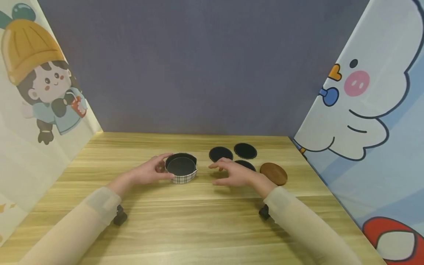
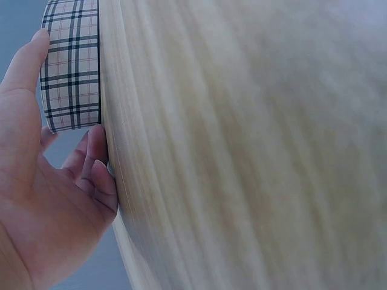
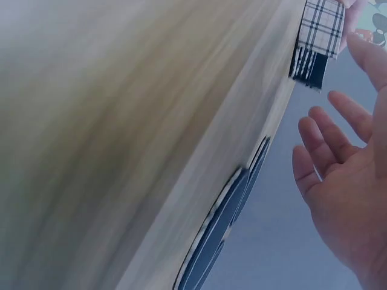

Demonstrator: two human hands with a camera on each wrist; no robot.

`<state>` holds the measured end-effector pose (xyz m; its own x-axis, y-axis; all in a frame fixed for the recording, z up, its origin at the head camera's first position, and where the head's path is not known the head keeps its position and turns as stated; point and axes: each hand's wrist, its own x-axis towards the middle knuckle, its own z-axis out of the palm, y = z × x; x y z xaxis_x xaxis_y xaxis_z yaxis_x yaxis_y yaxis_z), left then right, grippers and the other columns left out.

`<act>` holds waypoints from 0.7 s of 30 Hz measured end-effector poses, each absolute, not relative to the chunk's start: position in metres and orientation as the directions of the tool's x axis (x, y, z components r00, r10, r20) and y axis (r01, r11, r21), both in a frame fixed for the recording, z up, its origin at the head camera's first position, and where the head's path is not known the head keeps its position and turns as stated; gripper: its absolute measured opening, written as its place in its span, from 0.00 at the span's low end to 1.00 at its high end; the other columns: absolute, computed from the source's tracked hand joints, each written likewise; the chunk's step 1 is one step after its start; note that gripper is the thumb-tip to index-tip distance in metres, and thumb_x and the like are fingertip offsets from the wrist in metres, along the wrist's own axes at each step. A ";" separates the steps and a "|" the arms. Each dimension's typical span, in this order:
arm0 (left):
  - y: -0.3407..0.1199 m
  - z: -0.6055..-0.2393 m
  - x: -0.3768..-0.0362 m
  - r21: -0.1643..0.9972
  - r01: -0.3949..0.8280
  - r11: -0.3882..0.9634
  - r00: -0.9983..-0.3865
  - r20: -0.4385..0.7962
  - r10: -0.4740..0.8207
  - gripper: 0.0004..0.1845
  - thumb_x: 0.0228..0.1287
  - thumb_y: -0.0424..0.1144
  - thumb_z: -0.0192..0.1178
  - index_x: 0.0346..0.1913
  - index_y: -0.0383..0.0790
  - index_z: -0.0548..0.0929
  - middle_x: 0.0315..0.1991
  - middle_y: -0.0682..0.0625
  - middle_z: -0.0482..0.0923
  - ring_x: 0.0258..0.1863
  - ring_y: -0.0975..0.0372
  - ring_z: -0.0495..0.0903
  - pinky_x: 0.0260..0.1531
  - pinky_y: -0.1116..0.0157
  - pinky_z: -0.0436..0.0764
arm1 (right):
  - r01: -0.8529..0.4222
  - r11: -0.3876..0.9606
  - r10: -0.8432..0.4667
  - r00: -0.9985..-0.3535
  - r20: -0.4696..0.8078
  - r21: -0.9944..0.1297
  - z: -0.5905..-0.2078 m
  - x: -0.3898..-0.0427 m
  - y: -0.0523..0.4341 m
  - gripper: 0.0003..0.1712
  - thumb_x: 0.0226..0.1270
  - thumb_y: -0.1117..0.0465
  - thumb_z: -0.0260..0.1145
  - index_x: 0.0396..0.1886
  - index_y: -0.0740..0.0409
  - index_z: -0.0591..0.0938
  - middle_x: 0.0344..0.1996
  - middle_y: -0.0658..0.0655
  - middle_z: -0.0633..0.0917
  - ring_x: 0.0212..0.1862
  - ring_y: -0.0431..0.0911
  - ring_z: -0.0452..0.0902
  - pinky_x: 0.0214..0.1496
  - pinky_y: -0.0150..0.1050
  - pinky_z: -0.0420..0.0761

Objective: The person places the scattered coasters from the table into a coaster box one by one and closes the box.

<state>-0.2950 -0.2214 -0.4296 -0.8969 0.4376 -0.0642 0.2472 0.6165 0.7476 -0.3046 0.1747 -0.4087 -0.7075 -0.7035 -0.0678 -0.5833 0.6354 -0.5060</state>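
A round plaid holder with a black disc inside stands on the wooden table. My left hand grips its left wall, thumb at the far rim and fingers at the near base. In the left wrist view the thumb lies along the plaid holder and the left hand's fingers curl at its foot. My right hand hovers open, fingers spread, just right of the holder and above a partly hidden black coaster. The right wrist view shows the spread right hand, the holder and coaster edges.
Two more black coasters lie flat behind my right hand. A brown round coaster lies to its right. Cartoon-printed panels wall the table on the left and right, with a grey backdrop behind.
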 end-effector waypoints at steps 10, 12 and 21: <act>-0.222 -0.430 -0.296 0.750 0.241 0.617 -0.897 -0.070 0.436 0.57 0.68 0.55 0.78 0.90 0.47 0.53 0.66 0.31 0.71 0.56 0.49 0.80 0.47 0.59 0.88 | -0.544 0.669 -0.650 -0.759 -0.044 -0.506 -0.406 -0.305 0.230 0.34 0.80 0.45 0.72 0.78 0.52 0.78 0.73 0.57 0.79 0.66 0.54 0.78 0.69 0.58 0.80; -0.222 -0.430 -0.296 0.749 0.241 0.617 -0.897 -0.070 0.436 0.57 0.68 0.55 0.78 0.90 0.47 0.53 0.66 0.31 0.71 0.56 0.49 0.80 0.47 0.58 0.88 | -0.522 0.689 -0.625 -0.780 -0.046 -0.502 -0.407 -0.309 0.241 0.34 0.79 0.44 0.72 0.78 0.52 0.79 0.73 0.57 0.78 0.67 0.54 0.78 0.70 0.59 0.80; -0.222 -0.431 -0.297 0.750 0.246 0.613 -0.896 -0.065 0.439 0.57 0.68 0.54 0.77 0.90 0.47 0.53 0.64 0.33 0.72 0.53 0.50 0.80 0.45 0.59 0.87 | -0.494 0.771 -0.561 -0.826 -0.061 -0.401 -0.414 -0.323 0.277 0.35 0.80 0.42 0.71 0.80 0.49 0.78 0.76 0.64 0.75 0.76 0.65 0.72 0.75 0.68 0.74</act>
